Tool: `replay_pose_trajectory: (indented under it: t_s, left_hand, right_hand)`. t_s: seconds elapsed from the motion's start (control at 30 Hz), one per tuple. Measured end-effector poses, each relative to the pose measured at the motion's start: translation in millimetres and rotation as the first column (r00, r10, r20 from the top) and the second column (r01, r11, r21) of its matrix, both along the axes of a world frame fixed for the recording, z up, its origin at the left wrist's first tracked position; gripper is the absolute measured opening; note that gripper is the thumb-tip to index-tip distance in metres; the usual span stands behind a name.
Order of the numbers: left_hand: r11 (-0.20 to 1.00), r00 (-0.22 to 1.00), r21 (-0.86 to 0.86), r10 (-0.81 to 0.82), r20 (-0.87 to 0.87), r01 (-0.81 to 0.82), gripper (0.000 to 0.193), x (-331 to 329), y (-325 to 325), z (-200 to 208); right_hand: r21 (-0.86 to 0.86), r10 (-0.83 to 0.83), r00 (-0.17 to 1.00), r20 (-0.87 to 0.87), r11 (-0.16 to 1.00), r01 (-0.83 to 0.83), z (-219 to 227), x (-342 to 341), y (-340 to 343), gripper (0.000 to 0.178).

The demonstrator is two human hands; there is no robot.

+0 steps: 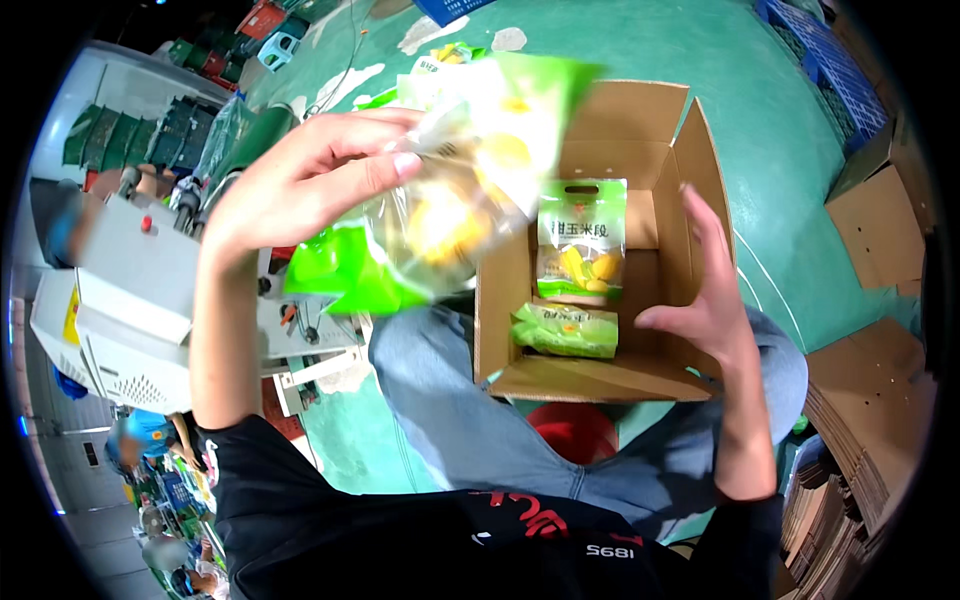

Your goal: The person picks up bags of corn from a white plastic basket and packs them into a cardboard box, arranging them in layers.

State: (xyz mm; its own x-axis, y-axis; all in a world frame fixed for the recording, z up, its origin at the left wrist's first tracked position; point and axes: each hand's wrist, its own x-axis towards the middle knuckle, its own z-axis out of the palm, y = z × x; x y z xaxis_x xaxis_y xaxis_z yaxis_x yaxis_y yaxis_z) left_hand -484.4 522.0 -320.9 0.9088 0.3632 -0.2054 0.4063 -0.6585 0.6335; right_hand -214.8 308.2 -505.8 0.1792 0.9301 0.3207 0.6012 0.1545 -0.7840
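Note:
My left hand (315, 180) grips a green and white pouch of yellow corn pieces (450, 215), raised and tilted beside the left rim of a cardboard box (703, 160); the pouch is blurred by motion. The box stands with its flaps up between my knees. Inside it one corn pouch (582, 235) leans with its printed front showing, and a second pouch (566, 332) lies nearer me, seen mostly edge-on. At the box's right side, my right hand (708, 290) holds nothing, its thumb and fingers spread apart.
Another green pouch (450, 55) shows partly behind the held one. A grey-white machine (130, 290) stands at the left. Stacked flat cardboard (850, 440) and a carton (880, 225) lie at the right, below a blue plastic crate (820, 65). Other people (150, 440) appear at the lower left.

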Motion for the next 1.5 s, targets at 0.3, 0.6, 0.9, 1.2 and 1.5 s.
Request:
replay_pose_trajectory:
  t_s: [0.3,0.6,0.9,1.2,1.5]
  left_hand:
    - [0.451,0.866,-0.862,-0.499,-0.029,0.232,0.036,107,-91,-98]
    - [0.964,0.804,0.195,-0.03,-0.594,0.18,0.054,234,121,-433]
    - [0.991,0.656,-0.123,-0.063,-0.752,-0.045,0.067,196,78,-557]
    - [0.944,0.643,0.303,0.153,-0.751,0.129,0.041,148,-131,-495]
    - [0.969,0.975,0.154,0.206,-0.082,-0.192,0.03,62,-107,-258]
  right_hand:
    - [-0.461,-0.163,0.982,-0.095,0.881,0.102,-57,-18,-147,0.117]
    - [-0.756,-0.469,0.872,0.14,0.518,0.4,-49,27,-241,0.081]
    - [-0.635,-0.316,0.89,0.328,0.624,0.455,3,98,-162,0.048]
    - [-0.491,0.38,0.628,0.679,0.871,0.004,-149,-5,168,0.02]
    - [-0.865,0.793,0.48,0.377,0.486,-0.123,-277,-69,181,0.038]
